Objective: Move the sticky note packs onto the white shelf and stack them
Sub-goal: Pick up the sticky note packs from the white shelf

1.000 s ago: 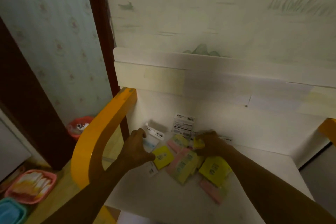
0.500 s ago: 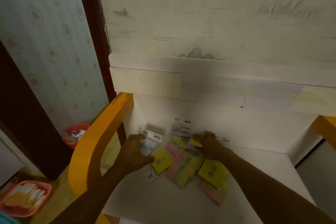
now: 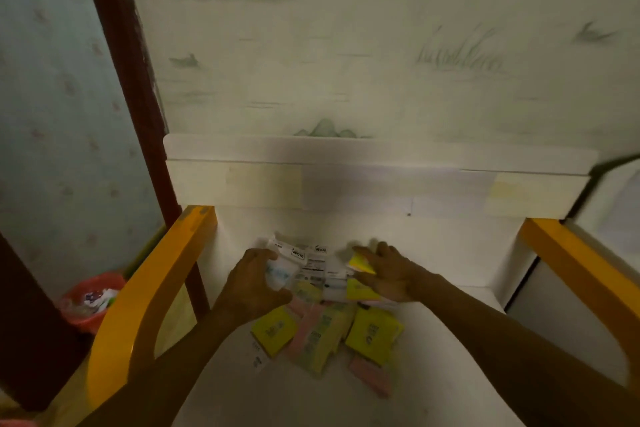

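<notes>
Sticky note packs (image 3: 323,333) lie heaped on the white shelf (image 3: 433,374) against its back wall. Left hand (image 3: 252,288) curls round a pale blue pack (image 3: 278,276); right hand (image 3: 391,274) pinches a yellow pack (image 3: 360,263). Orange rails (image 3: 138,305) flank the shelf.

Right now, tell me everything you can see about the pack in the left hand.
The pale blue pack looks like a clear-wrapped pad with a white header card and dark printed label. The left hand grips it, fingers and thumb curled around it, raised slightly above the white surface near the back left. Its print is too blurred to read.
</notes>
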The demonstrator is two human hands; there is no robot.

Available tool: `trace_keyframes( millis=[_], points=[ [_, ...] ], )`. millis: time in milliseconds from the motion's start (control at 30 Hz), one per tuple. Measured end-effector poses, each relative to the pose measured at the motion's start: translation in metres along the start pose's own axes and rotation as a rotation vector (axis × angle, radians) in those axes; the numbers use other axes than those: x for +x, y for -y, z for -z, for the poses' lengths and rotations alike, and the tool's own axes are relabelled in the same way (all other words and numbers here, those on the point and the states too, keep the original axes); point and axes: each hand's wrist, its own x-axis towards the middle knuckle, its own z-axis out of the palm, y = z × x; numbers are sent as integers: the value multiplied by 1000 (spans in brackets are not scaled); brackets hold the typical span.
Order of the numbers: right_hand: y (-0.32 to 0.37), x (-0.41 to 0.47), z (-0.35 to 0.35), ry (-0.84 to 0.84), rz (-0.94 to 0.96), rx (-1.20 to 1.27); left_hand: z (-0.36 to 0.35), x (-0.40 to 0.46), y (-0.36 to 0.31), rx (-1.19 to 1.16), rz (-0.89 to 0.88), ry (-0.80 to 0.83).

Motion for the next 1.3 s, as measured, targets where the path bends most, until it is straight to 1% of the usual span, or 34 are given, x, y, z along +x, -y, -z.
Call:
trace_keyframes(
  millis=[67, 233, 333, 500, 600, 667, 867, 1000, 1300],
  points=[
    [-10, -14, 15, -35, -11, 3, -1, 6, -17, -2, -62, 7],
    [-43, -61, 54, -167, -47, 61, -9, 14, -73, 36, -247, -35],
    [-69, -94, 76, -241, -79, 17, -15, 12, -113, 25, -291, -12],
    [-128, -164, 105, -328, -160, -87, -34, -5, -190, 2, -379, -49],
    [-170, -214, 112, -382, -166, -59, -53, -23, -243, -6, -427, -61],
    [-198, -247, 115, -403, -173, -13, -69, -40, -278, -34, -446, -78],
    [-276, -340, 115, -415, -220, 3, -129, -100, -379, -54, -511, -86],
    [-323, -395, 117, -419, -273, -22, -170, -118, -428, -31, -517, -36],
    [-440, -488, 122, -485, -477, 48, -256, -118, -539, -9, -552, 99]
  ],
)
